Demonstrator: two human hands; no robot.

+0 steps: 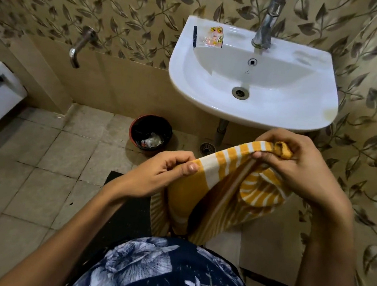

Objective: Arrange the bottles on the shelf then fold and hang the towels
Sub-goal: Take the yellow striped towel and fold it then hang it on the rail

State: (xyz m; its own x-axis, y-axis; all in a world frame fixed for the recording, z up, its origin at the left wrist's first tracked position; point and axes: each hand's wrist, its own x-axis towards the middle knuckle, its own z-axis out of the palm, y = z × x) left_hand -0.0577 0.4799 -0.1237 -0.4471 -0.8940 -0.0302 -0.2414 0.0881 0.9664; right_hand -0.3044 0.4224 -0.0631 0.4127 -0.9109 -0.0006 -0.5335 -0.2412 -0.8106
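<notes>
Two bare hands hold a yellow and white striped towel (pixel 225 185) in front of the person's body, just below the front rim of a white wall-mounted sink (pixel 253 112). The left hand (pixel 164 175) pinches one upper edge of the towel between thumb and curled fingers, palm turned inward, forearm rising from the lower left. The right hand (pixel 298 166) is higher and closer to the sink, fingers curled round a bunched corner of the towel, thumb pressing the cloth from the near side. The top edge stretches between the two hands, and the rest of the towel hangs down in loose folds toward a dark floral garment (pixel 166 275). On the tiled floor beyond the left hand sits a small dark bin (pixel 134 133) holding scraps. A chrome tap (pixel 266 26) stands on the sink's back ledge, with a small packet (pixel 213 36) lying on the ledge to its left. A wall spout (pixel 78 46) projects from the leaf-patterned wall.
</notes>
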